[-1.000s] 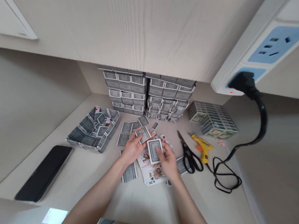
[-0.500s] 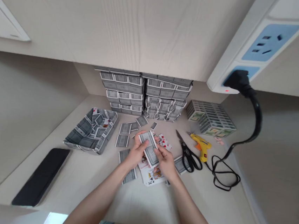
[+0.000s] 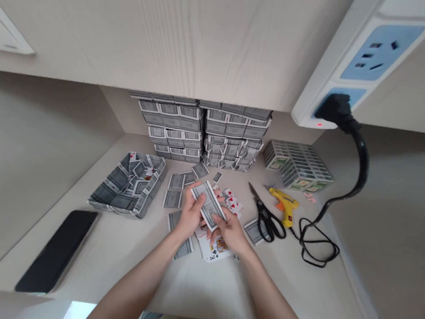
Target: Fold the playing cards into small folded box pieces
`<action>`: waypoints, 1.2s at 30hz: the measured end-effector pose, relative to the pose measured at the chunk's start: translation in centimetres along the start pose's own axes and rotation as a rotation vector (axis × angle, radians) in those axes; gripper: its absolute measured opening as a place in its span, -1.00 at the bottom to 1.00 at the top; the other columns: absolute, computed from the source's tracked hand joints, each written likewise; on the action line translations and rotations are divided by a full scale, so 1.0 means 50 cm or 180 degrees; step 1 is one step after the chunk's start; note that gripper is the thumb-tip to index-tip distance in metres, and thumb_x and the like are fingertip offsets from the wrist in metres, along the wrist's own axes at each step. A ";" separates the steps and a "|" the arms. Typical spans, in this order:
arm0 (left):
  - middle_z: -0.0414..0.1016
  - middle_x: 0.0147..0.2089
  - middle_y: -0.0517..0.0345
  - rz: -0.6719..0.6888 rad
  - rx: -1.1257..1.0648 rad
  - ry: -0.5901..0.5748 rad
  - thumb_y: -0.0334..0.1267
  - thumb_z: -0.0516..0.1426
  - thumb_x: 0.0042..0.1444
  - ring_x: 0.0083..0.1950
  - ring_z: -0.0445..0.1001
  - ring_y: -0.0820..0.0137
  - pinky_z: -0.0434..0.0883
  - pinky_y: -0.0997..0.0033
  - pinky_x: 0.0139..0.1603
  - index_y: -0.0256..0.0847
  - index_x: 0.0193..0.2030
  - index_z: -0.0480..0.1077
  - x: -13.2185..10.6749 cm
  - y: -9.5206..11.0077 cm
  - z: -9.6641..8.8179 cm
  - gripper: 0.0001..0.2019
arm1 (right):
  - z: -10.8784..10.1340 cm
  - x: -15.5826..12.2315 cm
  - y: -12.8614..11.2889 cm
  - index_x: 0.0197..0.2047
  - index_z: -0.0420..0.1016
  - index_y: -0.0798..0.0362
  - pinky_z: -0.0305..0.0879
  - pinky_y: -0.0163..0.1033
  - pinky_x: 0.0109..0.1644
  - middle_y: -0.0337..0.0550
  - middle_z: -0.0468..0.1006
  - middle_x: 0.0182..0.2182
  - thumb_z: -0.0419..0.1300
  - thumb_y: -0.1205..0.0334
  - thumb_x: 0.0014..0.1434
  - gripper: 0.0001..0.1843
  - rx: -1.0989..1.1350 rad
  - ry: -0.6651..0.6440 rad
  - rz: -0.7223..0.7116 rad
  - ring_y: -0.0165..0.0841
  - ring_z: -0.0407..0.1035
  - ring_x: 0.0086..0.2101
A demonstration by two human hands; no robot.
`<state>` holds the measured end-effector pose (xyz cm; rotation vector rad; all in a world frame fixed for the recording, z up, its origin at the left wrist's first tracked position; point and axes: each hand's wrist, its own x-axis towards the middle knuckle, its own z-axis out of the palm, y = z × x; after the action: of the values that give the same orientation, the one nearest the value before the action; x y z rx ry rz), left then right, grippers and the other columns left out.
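Here, pale desk below wood-grain panel; left grip, right grip both clamped on grey-backed cards.

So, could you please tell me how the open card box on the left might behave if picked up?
The open card box would probably feel light for its size, since its walls look made of playing cards. Those walls may flex when squeezed, as they show many joins. The cards inside would likely slide if it tilted, being loosely jumbled.

- Your left hand grips, its thumb lying uppermost.
- Your right hand pinches, thumb above curled fingers.
- Your bare forearms converge forward.
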<state>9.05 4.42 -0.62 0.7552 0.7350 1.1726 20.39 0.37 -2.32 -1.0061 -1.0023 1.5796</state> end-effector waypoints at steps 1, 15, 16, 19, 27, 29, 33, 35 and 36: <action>0.47 -0.10 0.07 -0.0030 0.0062 -0.0027 -0.17 0.13 0.03 -0.15 0.50 0.27 0.43 0.47 -0.46 -0.01 0.04 0.01 -0.002 -0.002 0.003 -0.53 | 0.000 0.001 0.001 -0.28 0.27 0.06 0.33 -0.37 -0.70 -0.30 0.46 -0.55 0.13 0.03 0.06 -0.72 -0.0010 0.0024 -0.0045 -0.48 0.33 -0.71; 0.43 -0.36 0.30 -0.0177 0.0547 -0.0035 -0.14 0.12 0.04 -0.83 0.08 0.71 0.10 0.64 -0.84 -0.01 0.08 0.03 -0.019 -0.035 0.008 -0.52 | 0.000 0.001 -0.006 -0.15 0.27 -0.01 0.32 -0.29 -0.67 -0.34 0.41 -0.66 0.15 0.02 0.05 -0.67 0.0038 0.0204 -0.0061 -0.40 0.33 -0.69; 0.43 -0.36 0.29 -0.0144 0.0595 -0.0071 -0.14 0.11 0.05 -0.82 0.08 0.70 0.12 0.62 -0.82 0.00 0.08 0.04 -0.018 -0.033 0.008 -0.52 | -0.001 0.001 -0.008 -0.16 0.28 -0.01 0.32 -0.30 -0.66 -0.34 0.42 -0.65 0.15 0.02 0.05 -0.67 0.0026 0.0204 -0.0072 -0.40 0.33 -0.69; 0.43 -0.36 0.24 0.0205 0.0845 -0.0116 -0.16 0.11 0.05 -0.71 0.21 0.60 0.31 0.52 -0.62 -0.01 0.10 0.12 -0.005 -0.013 -0.005 -0.55 | -0.004 -0.001 -0.014 -0.19 0.28 0.00 0.33 -0.30 -0.66 -0.29 0.48 -0.55 0.15 -0.01 0.04 -0.67 -0.0015 0.0258 -0.0097 -0.38 0.38 -0.64; 0.22 0.11 -0.26 0.1011 0.4806 0.1184 -0.29 0.10 0.00 0.19 0.04 -0.08 0.00 -0.17 0.11 -0.28 0.00 0.28 0.018 0.048 -0.099 -0.63 | -0.014 0.001 -0.020 -0.11 0.25 0.02 0.30 -0.33 -0.69 -0.16 0.53 -0.40 0.15 -0.04 0.04 -0.58 0.0037 0.0683 -0.0147 -0.30 0.46 -0.53; 0.23 0.08 -0.34 0.0760 0.5255 0.1307 -0.30 0.08 0.00 0.14 0.08 -0.13 0.09 -0.19 0.02 -0.32 0.04 0.24 0.013 0.046 -0.109 -0.58 | -0.012 0.001 -0.021 -0.09 0.25 0.00 0.31 -0.31 -0.68 -0.14 0.54 -0.38 0.10 -0.06 0.08 -0.60 0.0109 0.0781 -0.0205 -0.28 0.46 -0.50; 0.30 -0.03 -0.26 0.0734 0.5380 0.1186 -0.37 0.05 -0.01 0.03 0.20 -0.04 0.18 -0.07 -0.02 -0.29 0.05 0.24 0.013 0.047 -0.110 -0.58 | -0.015 0.002 -0.024 -0.13 0.27 0.00 0.35 -0.25 -0.62 -0.11 0.54 -0.35 0.07 -0.09 0.09 -0.61 0.0138 0.0955 -0.0289 -0.23 0.47 -0.44; 0.25 0.02 -0.21 0.0961 0.5189 0.1227 -0.39 0.08 -0.05 0.06 0.19 -0.01 0.14 -0.05 0.04 -0.26 0.05 0.24 0.015 0.055 -0.102 -0.55 | -0.016 0.002 -0.024 -0.15 0.27 0.00 0.37 -0.23 -0.57 -0.12 0.54 -0.36 0.11 -0.07 0.07 -0.62 0.0132 0.0994 -0.0295 -0.22 0.47 -0.40; 0.20 0.07 -0.18 0.1132 0.5002 0.1247 -0.39 0.10 -0.07 0.09 0.17 0.00 0.12 -0.03 0.08 -0.24 0.06 0.24 0.016 0.061 -0.095 -0.53 | -0.016 0.002 -0.024 -0.16 0.28 0.01 0.39 -0.21 -0.55 -0.12 0.54 -0.35 0.13 -0.06 0.05 -0.62 0.0141 0.0997 -0.0295 -0.21 0.47 -0.38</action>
<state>3.75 6.45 -0.81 2.0199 1.9563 0.8760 21.48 0.80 -1.48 -1.1192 -0.7825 1.3135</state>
